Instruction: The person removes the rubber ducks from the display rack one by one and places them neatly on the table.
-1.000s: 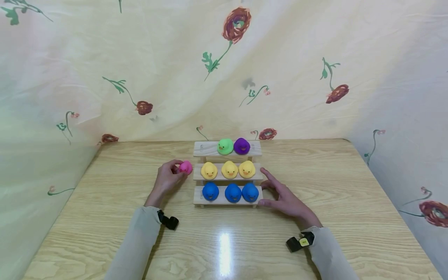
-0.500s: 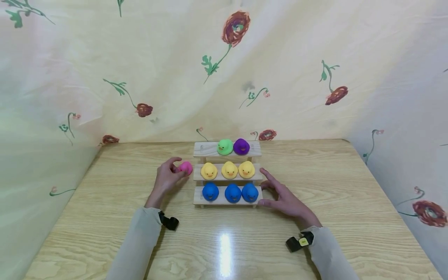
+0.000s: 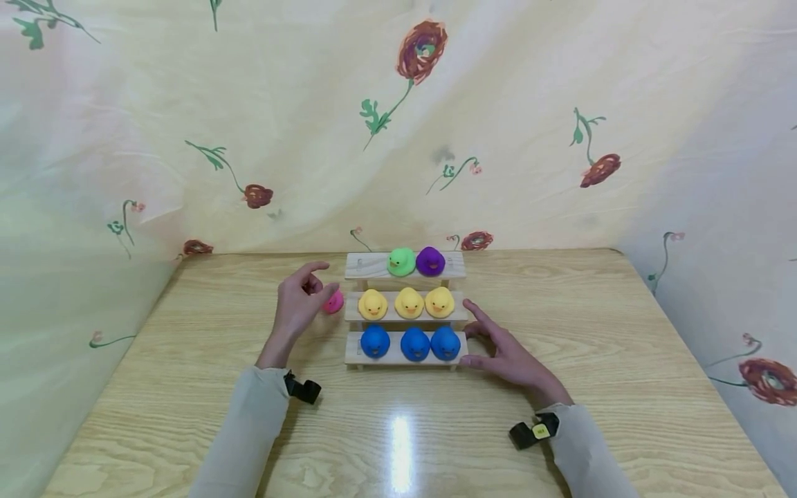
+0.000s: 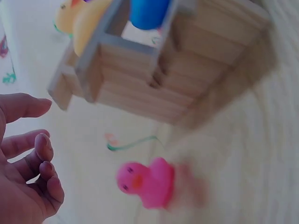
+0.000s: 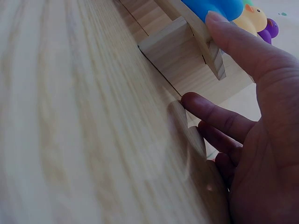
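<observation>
A pink rubber duck point(image 4: 148, 181) stands on the table, left of a three-tier wooden shelf point(image 3: 351, 351). My left hand point(image 3: 297, 304) hovers over it with loosely bent fingers, apart from the duck in the left wrist view. In the head view the thumb hides part of the duck. My right hand point(image 3: 513, 356) is at the shelf's right end with thumb and fingers spread. Its thumb is near the bottom tier, and its index fingertip point(image 5: 194, 100) is low beside the shelf's side panel; I cannot tell whether they touch it.
On the top tier sit a green duck point(image 3: 401, 262) and a purple duck point(image 3: 430, 261). Three yellow ducks point(image 3: 409, 303) fill the middle tier, three blue ducks point(image 3: 415, 344) the bottom one. Floral cloth point(image 3: 299, 104) hangs behind the wood-grain table point(image 3: 560, 297).
My left hand has let go of the pink duck, and its fingers have lifted and spread away from it. The duck stays beside the shelf. My right hand has not moved.
</observation>
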Available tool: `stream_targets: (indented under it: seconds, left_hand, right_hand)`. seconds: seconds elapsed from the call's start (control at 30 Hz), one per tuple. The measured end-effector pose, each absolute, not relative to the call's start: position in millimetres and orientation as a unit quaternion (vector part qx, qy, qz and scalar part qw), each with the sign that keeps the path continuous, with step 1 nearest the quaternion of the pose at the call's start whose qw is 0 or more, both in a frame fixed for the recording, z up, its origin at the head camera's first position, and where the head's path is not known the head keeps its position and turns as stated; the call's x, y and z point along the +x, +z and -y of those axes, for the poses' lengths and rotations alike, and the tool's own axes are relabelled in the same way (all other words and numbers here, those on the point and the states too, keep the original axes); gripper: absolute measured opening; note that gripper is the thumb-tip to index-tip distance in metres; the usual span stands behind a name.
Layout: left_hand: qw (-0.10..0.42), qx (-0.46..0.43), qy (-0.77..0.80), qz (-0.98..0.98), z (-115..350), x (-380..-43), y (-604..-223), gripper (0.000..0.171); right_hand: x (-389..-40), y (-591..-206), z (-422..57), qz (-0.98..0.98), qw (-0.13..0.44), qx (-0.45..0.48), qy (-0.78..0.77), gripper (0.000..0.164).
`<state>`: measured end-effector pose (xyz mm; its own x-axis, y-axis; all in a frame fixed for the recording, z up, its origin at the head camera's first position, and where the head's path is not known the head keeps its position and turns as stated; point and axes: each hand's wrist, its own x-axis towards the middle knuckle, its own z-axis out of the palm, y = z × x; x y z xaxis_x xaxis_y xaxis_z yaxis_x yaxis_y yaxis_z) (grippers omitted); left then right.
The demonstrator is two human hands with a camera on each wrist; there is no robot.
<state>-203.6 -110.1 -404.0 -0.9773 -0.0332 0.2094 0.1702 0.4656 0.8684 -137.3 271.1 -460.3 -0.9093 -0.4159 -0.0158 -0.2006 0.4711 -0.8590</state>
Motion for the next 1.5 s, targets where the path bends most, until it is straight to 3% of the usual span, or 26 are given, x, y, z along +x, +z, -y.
stream_targets:
  seconds: [0.37,0.7,1.5]
  left_hand:
    - [0.101,-0.098,-0.543,0.828,91.3,-200.6,-380.6,0.038]
    - [0.067,-0.111,-0.541,0.831,77.3,-203.1,-374.5,0.044]
    - [0.047,-0.185,-0.493,0.849,46.4,-212.9,-368.3,0.051]
  right_hand:
    - [-137.7,-465.1,-271.0,-0.848,0.111,-0.186,-0.484,0.095]
    - [-136.6,-466.7,-271.0,-0.845,0.108,-0.191,-0.487,0.095]
    - [-133.2,-465.7,-270.8,-0.849,0.096,-0.194,-0.483,0.096]
